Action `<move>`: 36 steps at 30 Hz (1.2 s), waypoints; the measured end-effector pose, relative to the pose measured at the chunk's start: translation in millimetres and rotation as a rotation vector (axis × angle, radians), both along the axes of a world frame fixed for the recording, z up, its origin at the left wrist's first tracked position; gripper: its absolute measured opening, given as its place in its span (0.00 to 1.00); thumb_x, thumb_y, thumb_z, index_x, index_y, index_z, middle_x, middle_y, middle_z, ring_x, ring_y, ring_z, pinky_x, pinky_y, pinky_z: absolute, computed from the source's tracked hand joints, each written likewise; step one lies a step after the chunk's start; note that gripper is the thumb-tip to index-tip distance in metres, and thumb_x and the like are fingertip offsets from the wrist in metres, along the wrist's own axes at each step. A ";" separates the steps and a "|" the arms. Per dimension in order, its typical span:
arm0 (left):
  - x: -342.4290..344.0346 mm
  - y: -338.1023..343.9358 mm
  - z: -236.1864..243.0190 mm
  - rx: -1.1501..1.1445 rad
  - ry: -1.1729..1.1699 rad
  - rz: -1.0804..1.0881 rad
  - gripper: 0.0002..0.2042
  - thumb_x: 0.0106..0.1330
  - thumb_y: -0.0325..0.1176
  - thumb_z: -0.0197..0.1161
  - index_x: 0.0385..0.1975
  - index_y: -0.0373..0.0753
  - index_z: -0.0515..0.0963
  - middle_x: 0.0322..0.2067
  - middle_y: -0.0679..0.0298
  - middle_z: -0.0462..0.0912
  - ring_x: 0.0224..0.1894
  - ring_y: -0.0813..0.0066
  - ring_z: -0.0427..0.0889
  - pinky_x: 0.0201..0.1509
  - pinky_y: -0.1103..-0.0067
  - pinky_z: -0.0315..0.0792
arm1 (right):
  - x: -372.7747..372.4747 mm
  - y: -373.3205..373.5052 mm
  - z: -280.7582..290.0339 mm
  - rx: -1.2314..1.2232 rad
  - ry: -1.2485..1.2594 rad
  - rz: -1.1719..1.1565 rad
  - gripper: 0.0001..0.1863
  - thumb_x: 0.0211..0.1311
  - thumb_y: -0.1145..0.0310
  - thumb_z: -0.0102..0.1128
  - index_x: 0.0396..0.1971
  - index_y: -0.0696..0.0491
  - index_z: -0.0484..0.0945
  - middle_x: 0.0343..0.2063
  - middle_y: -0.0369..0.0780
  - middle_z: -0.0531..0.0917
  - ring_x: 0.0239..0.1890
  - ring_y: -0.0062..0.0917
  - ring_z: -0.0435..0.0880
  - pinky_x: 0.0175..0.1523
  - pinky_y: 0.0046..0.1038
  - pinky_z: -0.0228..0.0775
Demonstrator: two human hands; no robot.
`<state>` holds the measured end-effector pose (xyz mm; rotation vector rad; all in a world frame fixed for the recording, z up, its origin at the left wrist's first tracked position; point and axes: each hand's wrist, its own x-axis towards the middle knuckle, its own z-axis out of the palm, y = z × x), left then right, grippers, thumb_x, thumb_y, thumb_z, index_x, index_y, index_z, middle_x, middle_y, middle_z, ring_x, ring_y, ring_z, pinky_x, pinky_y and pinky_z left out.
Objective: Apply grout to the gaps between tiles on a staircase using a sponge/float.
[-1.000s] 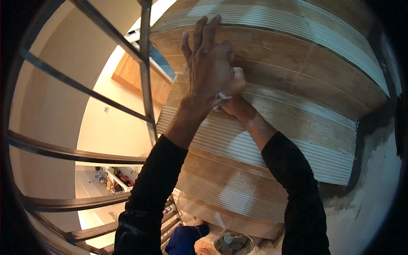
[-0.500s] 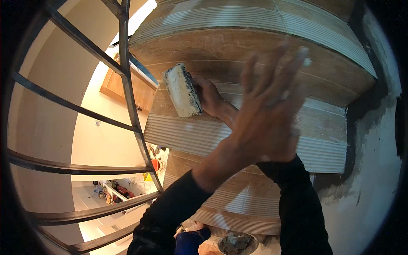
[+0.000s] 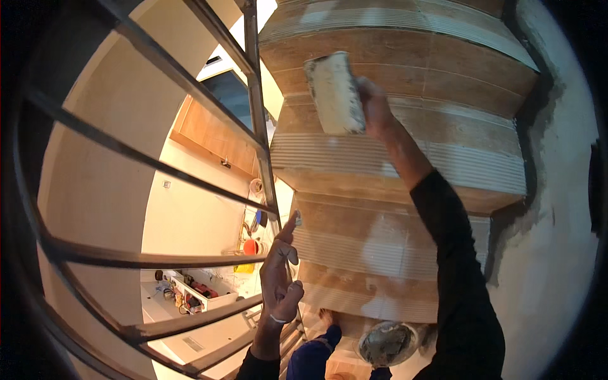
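My right hand (image 3: 373,107) grips an off-white, grime-edged float (image 3: 334,95), held over a wood-look tiled tread with a ribbed front band (image 3: 456,155). My left hand (image 3: 280,275) is lower down, beside the dark metal railing (image 3: 256,107), with its index finger stretched upward, the other fingers loosely bent and no tool in it; a pale smear shows at the fingertip. Both forearms come in from the lower edge in black sleeves, and a white band circles my left wrist.
A bucket of grey mixture (image 3: 386,342) stands low on the stairs near blue-trousered legs (image 3: 310,358) and a bare foot. A grey plastered wall (image 3: 544,240) borders the right. Beyond the railing lie a lower room, wooden cabinet (image 3: 209,139), red container (image 3: 250,246) and shelf of tools (image 3: 196,291).
My hands were together, then separated as the float came into sight. My right hand has carried it up and right; my left hand has dropped down and left to the railing side.
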<state>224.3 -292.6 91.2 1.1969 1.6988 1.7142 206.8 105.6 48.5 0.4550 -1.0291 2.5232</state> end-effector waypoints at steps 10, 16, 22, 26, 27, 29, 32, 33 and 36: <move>100.6 -2.8 22.6 -0.128 0.508 -0.189 0.38 0.45 0.25 0.53 0.65 0.31 0.61 0.77 0.40 0.62 0.81 0.41 0.57 0.80 0.55 0.56 | 277.2 -283.5 -81.6 -0.579 -0.406 -0.327 0.28 0.83 0.52 0.42 0.62 0.60 0.78 0.52 0.46 0.87 0.48 0.32 0.90 0.53 0.37 0.86; 163.3 -11.3 12.1 -0.240 0.663 -0.290 0.42 0.42 0.23 0.56 0.68 0.36 0.59 0.81 0.49 0.57 0.83 0.40 0.49 0.83 0.41 0.40 | 354.5 -301.5 -86.5 -0.673 -0.355 -0.259 0.30 0.82 0.52 0.39 0.63 0.60 0.78 0.49 0.46 0.89 0.46 0.32 0.91 0.52 0.37 0.86; 182.7 -26.5 23.6 -0.094 0.788 -0.264 0.46 0.43 0.20 0.55 0.73 0.41 0.57 0.80 0.54 0.61 0.85 0.46 0.48 0.83 0.39 0.33 | 377.8 -312.4 -50.4 -0.699 -0.354 -0.285 0.34 0.83 0.46 0.35 0.63 0.60 0.78 0.49 0.45 0.89 0.45 0.31 0.91 0.52 0.37 0.86; 197.1 -33.1 41.7 -0.115 0.913 -0.237 0.47 0.44 0.22 0.55 0.73 0.42 0.54 0.77 0.53 0.68 0.84 0.47 0.52 0.84 0.42 0.35 | 392.1 -320.5 -30.6 -0.747 -0.448 -0.351 0.35 0.83 0.44 0.34 0.64 0.59 0.77 0.51 0.45 0.89 0.47 0.31 0.91 0.53 0.37 0.86; 198.0 -34.4 43.3 -0.089 0.976 -0.217 0.45 0.44 0.22 0.55 0.72 0.42 0.55 0.76 0.54 0.69 0.84 0.49 0.53 0.84 0.42 0.35 | 397.6 -320.5 -35.4 -0.739 -0.378 -0.311 0.35 0.83 0.44 0.35 0.65 0.59 0.76 0.53 0.47 0.88 0.49 0.33 0.90 0.55 0.38 0.86; 198.9 -41.5 50.8 -0.067 1.036 -0.186 0.44 0.45 0.22 0.56 0.72 0.41 0.57 0.75 0.54 0.71 0.83 0.50 0.55 0.84 0.42 0.34 | 404.2 -324.0 -30.8 -0.728 -0.314 -0.262 0.36 0.82 0.43 0.36 0.67 0.59 0.75 0.55 0.48 0.87 0.51 0.34 0.90 0.56 0.38 0.85; 191.2 -51.1 63.7 -0.028 1.012 -0.064 0.38 0.52 0.22 0.58 0.70 0.41 0.64 0.69 0.57 0.78 0.77 0.50 0.67 0.82 0.40 0.39 | 405.8 -332.2 -3.5 -0.763 -0.311 -0.273 0.38 0.80 0.42 0.40 0.67 0.61 0.75 0.56 0.51 0.86 0.52 0.38 0.90 0.57 0.39 0.86; 183.9 -53.3 63.1 -0.018 1.017 -0.049 0.38 0.52 0.22 0.58 0.70 0.41 0.64 0.69 0.57 0.78 0.77 0.50 0.67 0.82 0.40 0.39 | 404.4 -335.5 6.8 -0.723 -0.252 -0.247 0.37 0.79 0.43 0.41 0.68 0.61 0.74 0.57 0.52 0.86 0.53 0.39 0.90 0.58 0.41 0.85; 162.5 -45.0 66.9 -0.102 0.929 0.134 0.31 0.55 0.25 0.56 0.65 0.35 0.68 0.60 0.53 0.83 0.68 0.48 0.77 0.79 0.48 0.53 | 406.6 -327.1 12.6 -0.620 -0.241 -0.266 0.35 0.77 0.48 0.44 0.69 0.62 0.73 0.58 0.53 0.85 0.54 0.41 0.89 0.60 0.43 0.85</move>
